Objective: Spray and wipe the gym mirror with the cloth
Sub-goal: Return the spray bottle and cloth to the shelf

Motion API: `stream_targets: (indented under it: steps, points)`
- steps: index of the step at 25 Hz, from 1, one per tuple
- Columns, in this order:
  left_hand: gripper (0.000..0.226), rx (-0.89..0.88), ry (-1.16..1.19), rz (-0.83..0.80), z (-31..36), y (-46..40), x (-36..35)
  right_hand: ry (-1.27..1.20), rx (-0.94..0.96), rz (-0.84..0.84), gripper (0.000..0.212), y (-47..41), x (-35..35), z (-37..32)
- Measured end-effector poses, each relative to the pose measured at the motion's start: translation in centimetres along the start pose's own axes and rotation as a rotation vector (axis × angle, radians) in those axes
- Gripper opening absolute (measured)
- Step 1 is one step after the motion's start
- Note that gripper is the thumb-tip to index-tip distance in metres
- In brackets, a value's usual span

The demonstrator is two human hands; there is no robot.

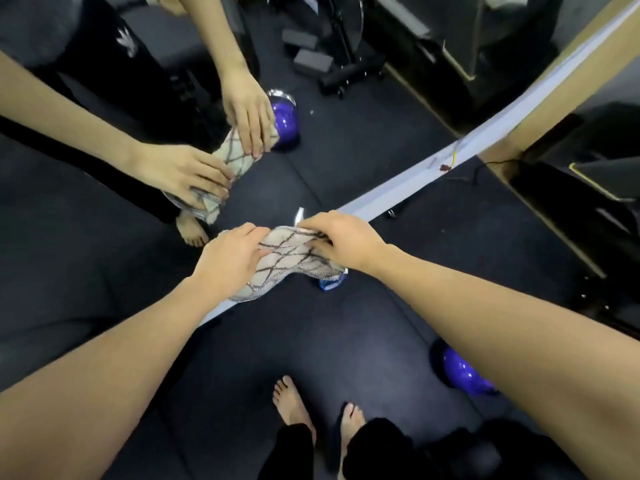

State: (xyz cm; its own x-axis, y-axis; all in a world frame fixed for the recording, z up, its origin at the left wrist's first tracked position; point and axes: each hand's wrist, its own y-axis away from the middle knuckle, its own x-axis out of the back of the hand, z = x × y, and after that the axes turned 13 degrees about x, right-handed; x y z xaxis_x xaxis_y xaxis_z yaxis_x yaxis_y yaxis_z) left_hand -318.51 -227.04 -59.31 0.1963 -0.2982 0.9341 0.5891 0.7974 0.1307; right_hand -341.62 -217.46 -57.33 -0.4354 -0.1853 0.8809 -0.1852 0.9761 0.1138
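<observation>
A cream cloth [289, 263] with dark crossing lines is bunched between both my hands, just in front of the gym mirror [346, 161]. My left hand [233, 259] grips its near end. My right hand [341, 239] pinches its far end with curled fingers. The mirror fills the upper left of the view and shows both hands and the cloth reflected. A spray bottle [329, 282] with a blue label and white nozzle stands on the floor by the mirror's base, mostly hidden behind the cloth and my right hand.
A pale strip [502, 133] runs along the mirror's foot, diagonally up to the right. A purple ball-like object [460, 372] lies on the dark rubber floor under my right forearm. My bare feet [294, 403] stand at the bottom. Black gym equipment [595, 188] is at right.
</observation>
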Motion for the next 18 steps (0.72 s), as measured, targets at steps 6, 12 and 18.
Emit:
stream_targets:
  steps: [6, 12, 18]
  points:
    - [0.038, 0.277, 0.044, -0.236, -1.1, -3.4, -16.8, -0.174, -0.115, -0.206, 0.073, -2.0, -13.2, 13.1]
    - [0.039, 0.428, -0.004, -0.307, -4.0, -6.3, -32.1, -0.034, -0.254, -0.317, 0.074, -2.0, -26.9, 27.1]
    - [0.038, 0.497, -0.091, -0.335, -5.6, -9.1, -40.5, -0.083, -0.287, -0.269, 0.063, -3.6, -35.5, 34.2]
